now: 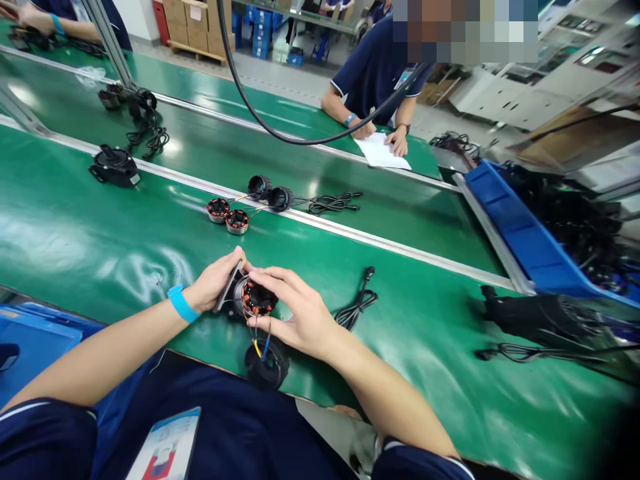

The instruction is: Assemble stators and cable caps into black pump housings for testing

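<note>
Both of my hands meet over the near edge of the green belt (425, 333). My left hand (216, 281) grips a dark, flat-backed motor housing (231, 293) from the left. My right hand (295, 310) closes its fingers round the copper-wound stator (257, 299) set in that housing. Thin yellow and blue wires (260, 343) hang from the stator down to a black round ring part (267, 363) lying at the belt's edge. A coiled black cable (357, 303) lies just right of my right hand.
Two copper stators (228, 215) and two black cylinders (270, 193) with cables lie farther up the belt. A black unit (115, 165) sits at left. A blue bin (520, 230) of black parts stands at right. Across the belt a person writes on paper (383, 150).
</note>
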`<state>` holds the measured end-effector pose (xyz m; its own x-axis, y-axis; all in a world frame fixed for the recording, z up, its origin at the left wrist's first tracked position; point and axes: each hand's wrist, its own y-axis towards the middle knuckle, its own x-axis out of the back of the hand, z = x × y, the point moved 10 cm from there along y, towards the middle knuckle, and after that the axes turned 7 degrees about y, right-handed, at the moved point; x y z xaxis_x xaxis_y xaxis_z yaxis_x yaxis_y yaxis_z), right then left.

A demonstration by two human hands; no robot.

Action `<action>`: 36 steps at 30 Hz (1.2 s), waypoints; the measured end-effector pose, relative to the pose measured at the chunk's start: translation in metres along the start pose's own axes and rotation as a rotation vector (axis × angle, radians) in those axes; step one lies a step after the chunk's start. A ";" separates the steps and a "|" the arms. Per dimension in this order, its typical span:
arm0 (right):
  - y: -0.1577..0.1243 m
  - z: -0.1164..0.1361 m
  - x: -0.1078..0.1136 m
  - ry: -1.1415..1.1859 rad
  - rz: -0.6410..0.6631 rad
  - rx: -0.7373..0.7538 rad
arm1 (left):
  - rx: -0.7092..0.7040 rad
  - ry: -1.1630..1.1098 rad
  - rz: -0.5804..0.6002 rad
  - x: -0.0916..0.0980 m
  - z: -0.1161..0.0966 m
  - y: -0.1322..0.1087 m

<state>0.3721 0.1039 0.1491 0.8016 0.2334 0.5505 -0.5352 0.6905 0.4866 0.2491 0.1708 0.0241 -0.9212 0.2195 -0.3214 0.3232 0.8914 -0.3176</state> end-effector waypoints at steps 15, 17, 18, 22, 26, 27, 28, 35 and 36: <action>0.006 -0.010 -0.026 -0.090 0.136 0.127 | 0.009 0.014 0.062 0.002 -0.003 0.004; 0.002 -0.021 -0.032 -0.134 0.088 0.106 | 0.013 0.013 0.058 0.004 0.000 0.006; -0.001 -0.027 -0.035 -0.137 0.060 0.099 | 0.014 0.014 0.054 0.004 0.001 0.007; -0.011 -0.041 -0.042 -0.068 -0.053 0.091 | 0.002 0.035 0.033 0.005 0.000 0.011; -0.012 -0.044 -0.040 -0.051 -0.092 0.047 | -0.280 0.224 -0.225 0.031 -0.026 -0.017; -0.012 -0.042 -0.040 -0.069 -0.087 0.040 | -0.457 0.352 -0.359 0.041 -0.041 -0.038; -0.011 -0.039 -0.041 -0.094 -0.080 0.038 | -0.651 0.509 -0.478 0.044 -0.053 -0.065; -0.006 -0.008 -0.030 -0.157 -0.174 0.141 | -1.208 1.140 -0.562 -0.007 -0.031 -0.165; -0.007 -0.007 -0.027 -0.163 -0.195 0.143 | -1.249 1.150 -0.613 -0.012 -0.032 -0.170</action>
<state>0.3563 0.0978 0.1265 0.8457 -0.0154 0.5334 -0.4168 0.6051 0.6784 0.1983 0.0294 0.1099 -0.6835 -0.5691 0.4571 0.0791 0.5648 0.8214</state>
